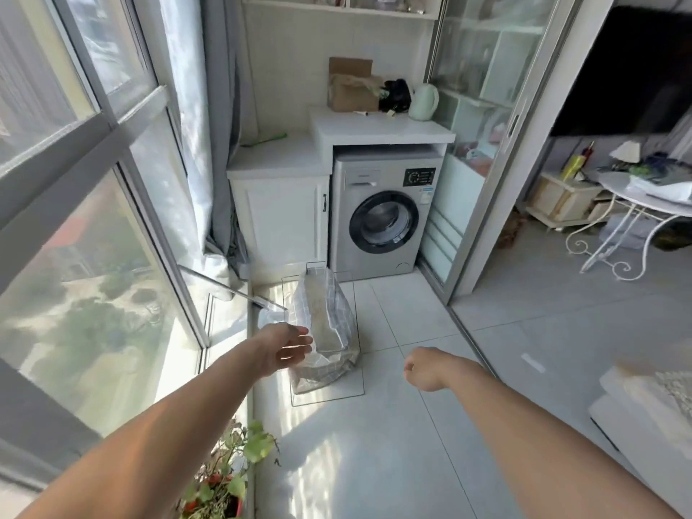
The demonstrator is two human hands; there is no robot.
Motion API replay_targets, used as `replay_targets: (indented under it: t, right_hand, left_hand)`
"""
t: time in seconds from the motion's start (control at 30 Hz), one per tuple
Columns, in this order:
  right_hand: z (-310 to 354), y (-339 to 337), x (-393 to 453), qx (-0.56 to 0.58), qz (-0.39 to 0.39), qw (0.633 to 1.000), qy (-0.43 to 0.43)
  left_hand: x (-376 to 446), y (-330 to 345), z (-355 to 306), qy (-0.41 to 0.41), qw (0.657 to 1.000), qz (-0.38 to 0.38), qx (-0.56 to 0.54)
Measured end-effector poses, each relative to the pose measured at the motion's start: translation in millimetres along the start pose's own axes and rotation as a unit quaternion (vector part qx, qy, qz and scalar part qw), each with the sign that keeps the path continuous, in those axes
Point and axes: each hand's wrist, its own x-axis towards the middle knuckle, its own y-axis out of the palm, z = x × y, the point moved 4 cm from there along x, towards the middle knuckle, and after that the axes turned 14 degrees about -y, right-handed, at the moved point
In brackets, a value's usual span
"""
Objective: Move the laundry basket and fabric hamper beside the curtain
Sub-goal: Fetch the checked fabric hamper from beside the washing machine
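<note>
Hamper [324, 331] stands just beyond open left hand [286, 348], right hand [425, 368] apart.

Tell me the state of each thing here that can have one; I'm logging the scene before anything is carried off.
fabric hamper: upright in its wire frame, top open, on the floor near the window.
left hand: open, fingers spread, at the hamper's rim, grip not closed.
right hand: curled loosely, empty.
washing machine: door shut.
cabinet: door shut.
curtain: drawn aside, bunched in the corner.
kettle: upright, lid down.
</note>
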Motion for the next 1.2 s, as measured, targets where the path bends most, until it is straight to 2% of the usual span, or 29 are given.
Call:
replay_targets:
  t: [0.27,0.63,0.87,1.2]
  right_hand:
    - [47,-54,54,-0.012,-0.011,1.000,-0.024]
    - [80,-91,113,-0.061,0.013,0.996,-0.056]
    - [54,-128,151,-0.072,0.019,0.994,-0.074]
    - [-46,-225,198,-0.104,-0.013,0.993,-0.053]
  left_hand:
    - [30,-28,-61,0.004,0.999,0.031,-0.024]
    - [60,-62,-93,0.000,0.998,0.019,-0.056]
    - [82,-53,-137,0.012,0.997,0.002,-0.072]
    - [115,36,-236,0.042,0.994,-0.002,-0.098]
